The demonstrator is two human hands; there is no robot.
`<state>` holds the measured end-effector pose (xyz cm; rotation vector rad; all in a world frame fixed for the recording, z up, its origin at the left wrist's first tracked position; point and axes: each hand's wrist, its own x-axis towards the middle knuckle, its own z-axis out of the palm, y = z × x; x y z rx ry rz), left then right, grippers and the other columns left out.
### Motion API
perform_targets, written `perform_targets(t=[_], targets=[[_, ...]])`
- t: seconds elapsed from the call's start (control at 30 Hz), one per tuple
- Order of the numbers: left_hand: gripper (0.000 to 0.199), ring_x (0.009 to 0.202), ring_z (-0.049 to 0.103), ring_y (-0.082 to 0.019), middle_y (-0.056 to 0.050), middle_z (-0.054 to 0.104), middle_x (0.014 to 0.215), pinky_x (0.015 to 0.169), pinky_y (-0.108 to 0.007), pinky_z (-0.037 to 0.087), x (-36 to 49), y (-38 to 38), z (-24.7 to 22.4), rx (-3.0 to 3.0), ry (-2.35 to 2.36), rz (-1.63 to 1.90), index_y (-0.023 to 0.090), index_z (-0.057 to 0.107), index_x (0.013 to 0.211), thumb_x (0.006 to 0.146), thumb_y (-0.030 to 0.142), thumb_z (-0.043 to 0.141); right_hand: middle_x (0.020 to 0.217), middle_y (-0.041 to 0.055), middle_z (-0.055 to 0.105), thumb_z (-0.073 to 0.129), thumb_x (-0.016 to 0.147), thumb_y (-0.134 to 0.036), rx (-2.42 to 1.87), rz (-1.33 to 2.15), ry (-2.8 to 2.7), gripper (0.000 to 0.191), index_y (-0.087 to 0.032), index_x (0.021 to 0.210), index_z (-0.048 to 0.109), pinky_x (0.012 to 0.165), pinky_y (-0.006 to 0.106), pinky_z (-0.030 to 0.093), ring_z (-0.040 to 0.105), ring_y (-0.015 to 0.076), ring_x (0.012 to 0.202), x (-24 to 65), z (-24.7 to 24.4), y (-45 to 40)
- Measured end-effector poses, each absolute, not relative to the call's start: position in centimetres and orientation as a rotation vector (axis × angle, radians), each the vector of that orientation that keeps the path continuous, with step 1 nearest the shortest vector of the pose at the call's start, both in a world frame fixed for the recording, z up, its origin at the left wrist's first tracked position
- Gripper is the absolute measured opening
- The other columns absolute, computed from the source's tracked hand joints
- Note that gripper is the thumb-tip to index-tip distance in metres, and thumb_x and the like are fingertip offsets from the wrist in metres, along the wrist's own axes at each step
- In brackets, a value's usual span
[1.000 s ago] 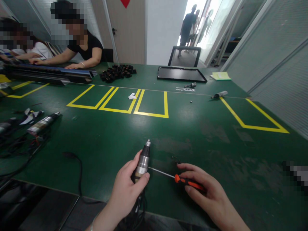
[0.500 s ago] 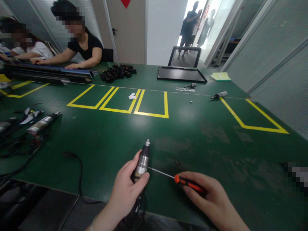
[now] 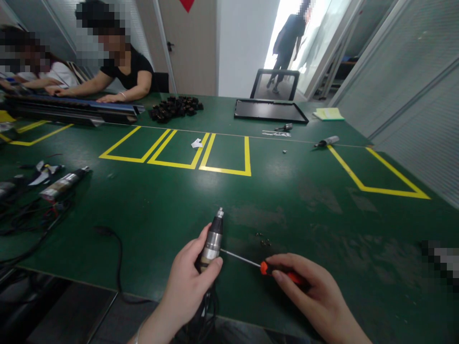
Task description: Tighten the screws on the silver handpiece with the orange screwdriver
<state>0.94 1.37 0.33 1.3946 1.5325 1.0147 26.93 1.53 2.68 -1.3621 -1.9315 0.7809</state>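
Note:
My left hand is wrapped round an electric screwdriver, a silver and black cylinder whose chuck points away from me. Its dark cable hangs down below my wrist. In my right hand is a screwdriver with a red and black handle, gripped between thumb and fingers. The thin shaft reaches left, and its tip meets the side of the electric screwdriver's metal body. Several tiny screws lie on the green table just beyond my right hand.
Another electric screwdriver and tangled cables lie at the left. Yellow tape outlines mark the table. Farther back are a heap of small black parts, a black frame and a sticky-note pad. Two people sit at the far left.
My right thumb and fingers have shifted slightly on the screwdriver handle, which looks turned. My left hand stays still. In the background, a person by the bright doorway has moved.

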Motion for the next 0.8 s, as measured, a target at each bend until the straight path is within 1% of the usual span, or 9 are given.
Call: perform_targets(t=[0.17,0.23,0.33,0.4,0.43,0.47,0.57,0.7,0.8], targets=[[0.061,0.093,0.065,-0.026,-0.007,0.072,0.104,0.082,-0.035,0.049,0.99,1.33,0.52,1.393,1.542,1.023,0.017,0.06,0.142,0.085,0.036,0.066,0.095,0.0036,0.078,0.073,0.086,-0.024,-1.274,0.689,-1.945,0.018,-0.027,0.104,0.076,0.075,0.024,0.06,0.076,0.0176,0.084,27.11,2.39,1.64],[0.061,0.094,0.066,-0.026,-0.008,0.073,0.105,0.082,-0.035,0.049,0.97,1.31,0.57,1.398,1.541,1.024,0.017,0.061,0.142,0.084,0.036,0.066,0.097,0.0044,0.078,0.074,0.086,-0.024,-1.282,0.691,-1.958,0.019,-0.027,0.104,0.077,0.077,0.025,0.06,0.076,0.0183,0.087,27.11,2.27,1.71],[0.061,0.096,0.066,-0.027,-0.008,0.074,0.106,0.082,-0.035,0.049,0.9,1.29,0.52,1.416,1.54,1.026,0.018,0.06,0.143,0.085,0.036,0.066,0.103,0.0061,0.079,0.073,0.087,-0.03,-1.352,0.787,-1.953,0.024,-0.026,0.11,0.076,0.079,0.026,0.061,0.077,0.0198,0.091,27.08,2.27,1.63],[0.061,0.096,0.067,-0.027,-0.008,0.074,0.107,0.083,-0.035,0.05,0.88,1.29,0.45,1.42,1.545,1.032,0.018,0.06,0.143,0.085,0.036,0.067,0.104,0.0063,0.079,0.067,0.092,-0.037,-1.403,0.891,-1.939,0.03,-0.025,0.119,0.073,0.075,0.026,0.061,0.077,0.0196,0.089,27.05,2.44,1.47],[0.06,0.096,0.067,-0.027,-0.008,0.074,0.107,0.084,-0.036,0.05,0.87,1.3,0.43,1.419,1.547,1.038,0.019,0.061,0.142,0.085,0.035,0.067,0.096,0.005,0.08,0.06,0.096,-0.04,-1.416,0.932,-1.947,0.032,-0.025,0.123,0.072,0.071,0.026,0.06,0.077,0.0185,0.083,27.02,2.57,1.37],[0.06,0.097,0.067,-0.028,-0.008,0.075,0.108,0.084,-0.036,0.05,0.87,1.3,0.42,1.417,1.549,1.043,0.019,0.062,0.142,0.085,0.035,0.067,0.083,0.0023,0.078,0.052,0.101,-0.041,-1.427,0.969,-1.956,0.034,-0.025,0.125,0.071,0.066,0.025,0.059,0.075,0.0168,0.073,26.99,2.71,1.27],[0.06,0.101,0.067,-0.029,-0.008,0.074,0.109,0.084,-0.035,0.05,0.88,1.29,0.42,1.412,1.55,1.041,0.019,0.062,0.142,0.084,0.035,0.067,0.067,-0.0009,0.071,0.041,0.106,-0.04,-1.451,1.002,-1.969,0.039,-0.026,0.126,0.07,0.063,0.025,0.057,0.071,0.0154,0.064,26.88,3.02,1.1],[0.061,0.099,0.067,-0.027,-0.008,0.074,0.107,0.083,-0.034,0.05,0.88,1.25,0.45,1.41,1.549,1.027,0.019,0.06,0.143,0.085,0.036,0.067,0.076,0.0022,0.076,0.05,0.1,-0.036,-1.452,0.931,-1.977,0.033,-0.023,0.121,0.073,0.059,0.025,0.057,0.072,0.016,0.065,26.86,2.81,1.13],[0.06,0.095,0.067,-0.026,-0.007,0.074,0.105,0.081,-0.034,0.05,0.9,1.24,0.47,1.416,1.551,1.031,0.019,0.061,0.142,0.085,0.035,0.067,0.088,0.0047,0.079,0.063,0.091,-0.032,-1.436,0.806,-1.933,0.028,-0.023,0.116,0.074,0.066,0.026,0.06,0.076,0.0182,0.074,26.96,2.44,1.16]])
